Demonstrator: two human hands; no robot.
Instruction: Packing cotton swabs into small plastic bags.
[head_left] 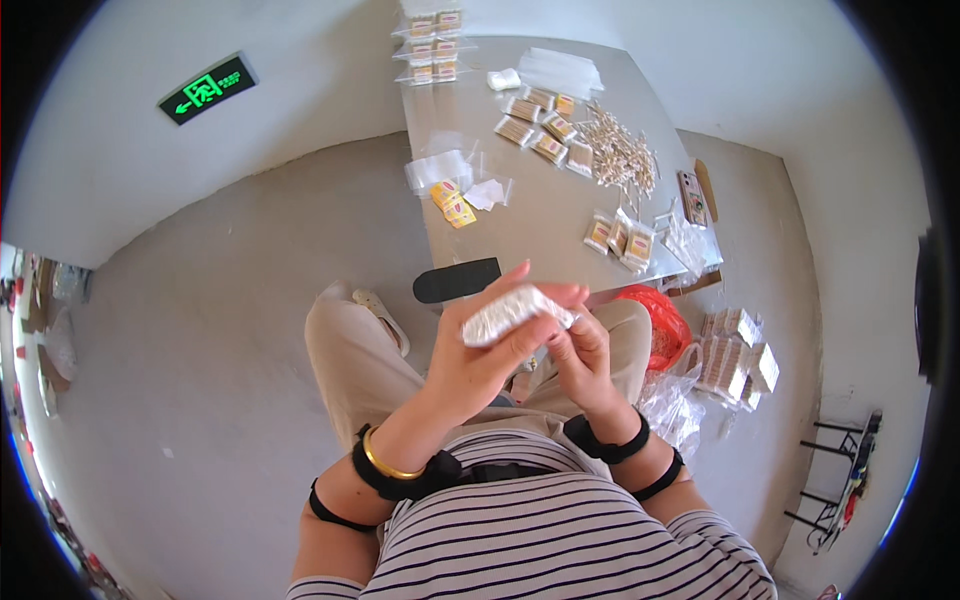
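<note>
A bundle of cotton swabs in a clear bag (508, 316) is in my left hand (462, 365), held above my lap with the white swab tips facing up. The left fingers and thumb are closed along its sides. At the bag's right end my right hand (585, 368) is closed in a pinch on the plastic; part of its grip is hidden behind the bundle. On the metal table ahead lie a heap of loose cotton swabs (615, 150), several packed swab bundles (548, 125) and a few filled bags (620, 238) near the right edge.
Yellow cards (453, 204) and clear bags (440, 168) lie on the table's (500, 225) left side. Stacked packs (433, 48) stand at its far left corner. A red plastic bag (665, 325) and piled swab packs (735, 355) are right of my knee.
</note>
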